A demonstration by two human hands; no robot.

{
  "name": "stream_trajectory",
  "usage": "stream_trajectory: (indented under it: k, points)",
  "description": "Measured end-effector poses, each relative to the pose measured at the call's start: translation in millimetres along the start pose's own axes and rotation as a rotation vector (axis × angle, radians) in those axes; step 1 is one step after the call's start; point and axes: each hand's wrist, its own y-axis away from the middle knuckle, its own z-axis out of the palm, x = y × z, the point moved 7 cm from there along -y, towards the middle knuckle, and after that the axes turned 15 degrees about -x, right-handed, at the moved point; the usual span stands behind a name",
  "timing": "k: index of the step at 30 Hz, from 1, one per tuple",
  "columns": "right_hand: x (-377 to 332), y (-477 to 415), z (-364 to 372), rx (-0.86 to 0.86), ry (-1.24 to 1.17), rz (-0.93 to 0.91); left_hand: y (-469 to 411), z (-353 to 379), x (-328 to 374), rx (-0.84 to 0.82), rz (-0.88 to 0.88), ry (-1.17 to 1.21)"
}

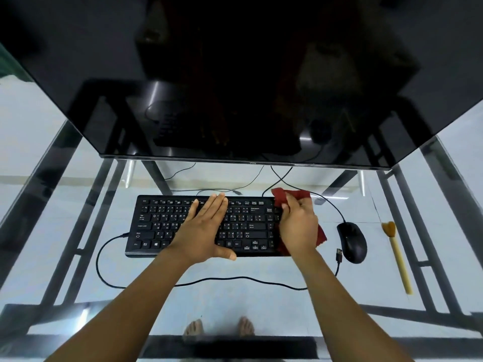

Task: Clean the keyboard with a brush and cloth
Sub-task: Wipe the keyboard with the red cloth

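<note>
A black keyboard lies on the glass table in front of me. My left hand rests flat on its middle keys, fingers straight and thumb along the front edge. My right hand grips a dark red cloth and holds it against the keyboard's right end; cloth shows above and below the hand. A brush with a pale yellow handle and orange-brown bristles lies on the table at the far right, untouched.
A black mouse sits between the keyboard and the brush, with a loose USB plug beside it. Cables loop in front of and behind the keyboard. A large dark monitor overhangs the back. The glass table shows its metal frame and my feet below.
</note>
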Motion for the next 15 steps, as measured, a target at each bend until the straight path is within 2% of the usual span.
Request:
stream_trajectory:
  k: [2,4,6,7,10,11,13,15]
  points:
    - [-38,7,18,-0.071,0.078,-0.084,0,0,-1,0.009,0.001,0.005]
    - [-71,20,39,-0.233,0.144,-0.302,0,-1,0,0.018,0.004,0.007]
    - [-70,15,37,-0.315,0.175,-0.412,0,-1,0,0.005,0.003,0.000]
    - [-54,3,29,-0.298,0.167,-0.364,0,0,0,-0.001,0.000,-0.001]
    - [8,-25,1,-0.177,0.071,-0.014,0,1,-1,-0.008,-0.011,-0.007]
    - [14,-23,-1,-0.145,0.039,0.047,1,1,-1,-0.006,-0.010,-0.007]
    - [-12,-8,10,-0.115,0.060,-0.006,0,1,-1,0.006,-0.008,0.001]
    - [-56,18,33,-0.189,0.103,-0.184,0,0,-1,0.014,-0.004,0.007]
